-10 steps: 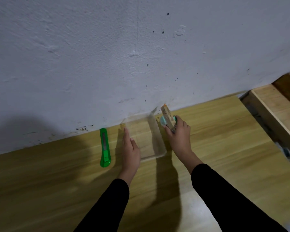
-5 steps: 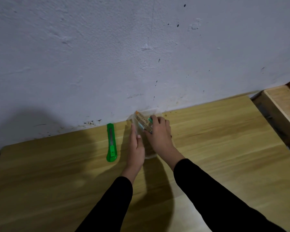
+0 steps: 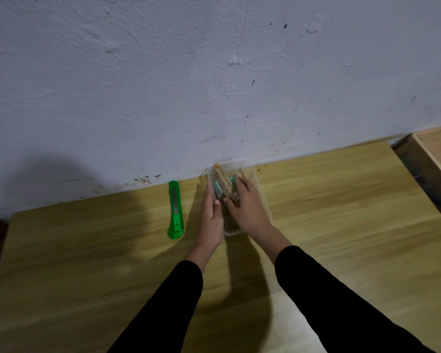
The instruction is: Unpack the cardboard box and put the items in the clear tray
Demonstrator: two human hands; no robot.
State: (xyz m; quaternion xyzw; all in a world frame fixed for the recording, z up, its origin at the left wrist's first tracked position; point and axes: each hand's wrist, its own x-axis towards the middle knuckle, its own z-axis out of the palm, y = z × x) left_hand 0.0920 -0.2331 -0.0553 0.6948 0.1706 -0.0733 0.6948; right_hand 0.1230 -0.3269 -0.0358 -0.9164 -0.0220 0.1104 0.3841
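A clear tray stands on the wooden table against the wall. Inside it lies a small tan packet with a teal item in its wrapping, slanted along the tray. My right hand reaches into the tray, thumb and fingers on the packet's near end. My left hand lies flat against the tray's left wall, fingers pointing toward the wall. The cardboard box is out of view.
A green utility knife lies on the table to the left of the tray. A white plaster wall rises right behind the tray. A wooden frame adjoins the table at the far right.
My right hand has carried the packet from the tray's right rim leftward and down into the tray. My left hand has stayed on the tray's left side.
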